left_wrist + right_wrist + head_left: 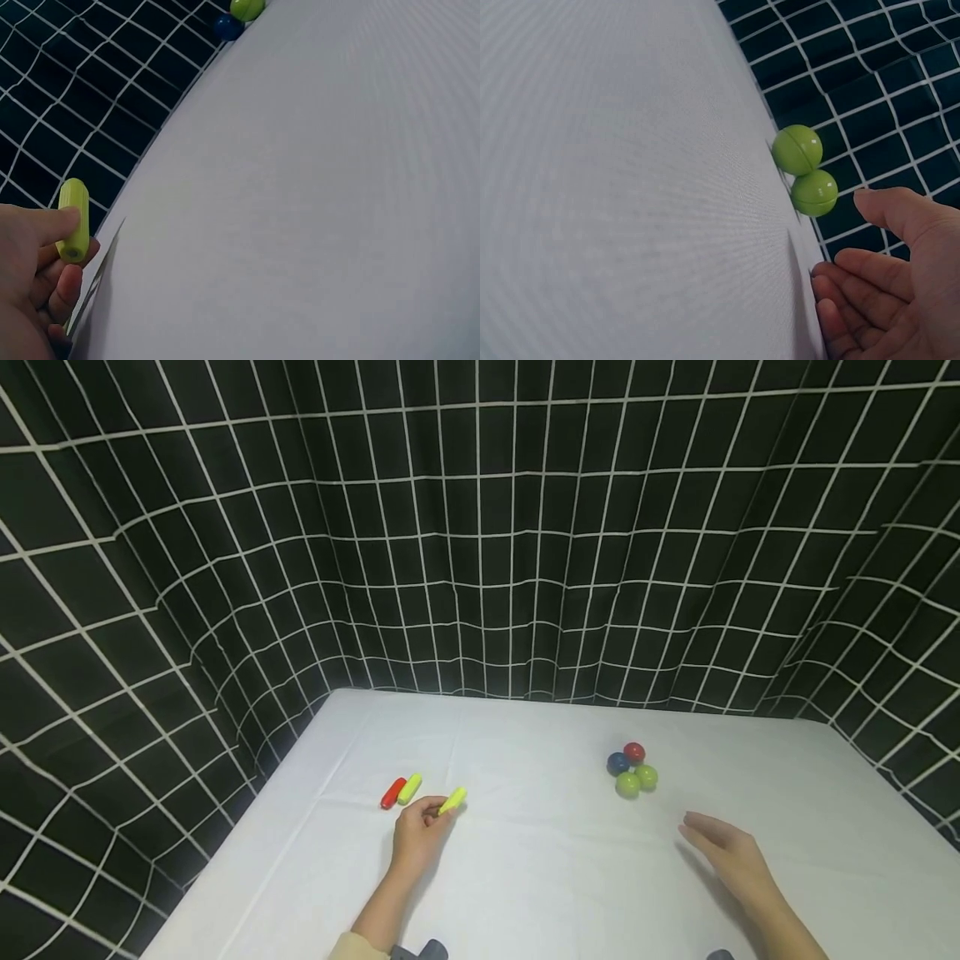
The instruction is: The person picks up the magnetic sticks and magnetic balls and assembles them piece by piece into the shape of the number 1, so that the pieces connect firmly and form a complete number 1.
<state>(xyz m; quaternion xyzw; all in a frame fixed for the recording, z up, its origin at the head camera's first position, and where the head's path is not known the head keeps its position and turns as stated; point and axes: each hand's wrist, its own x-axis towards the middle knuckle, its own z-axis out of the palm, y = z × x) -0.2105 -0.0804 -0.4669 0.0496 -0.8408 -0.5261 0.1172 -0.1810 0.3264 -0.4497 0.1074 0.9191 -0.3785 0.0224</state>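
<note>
Between thumb and fingers, my left hand (422, 837) pinches a short, ridged yellow-green stick (73, 221), with a small round mark at its end. Just left of that hand, a red stick (393, 793) and a second yellow-green stick (409, 788) lie side by side on the white cloth. My right hand (731, 853) holds nothing; its thumb stands apart from loosely bent fingers near the cloth. Beyond it sit two green balls (797, 150), each with a seam line, grouped with a blue ball (618, 763) and a red ball (634, 752).
White cloth (525, 877) covers the table, with faint creases. A black curtain (495, 527) with a white grid rises behind the back edge and along both sides.
</note>
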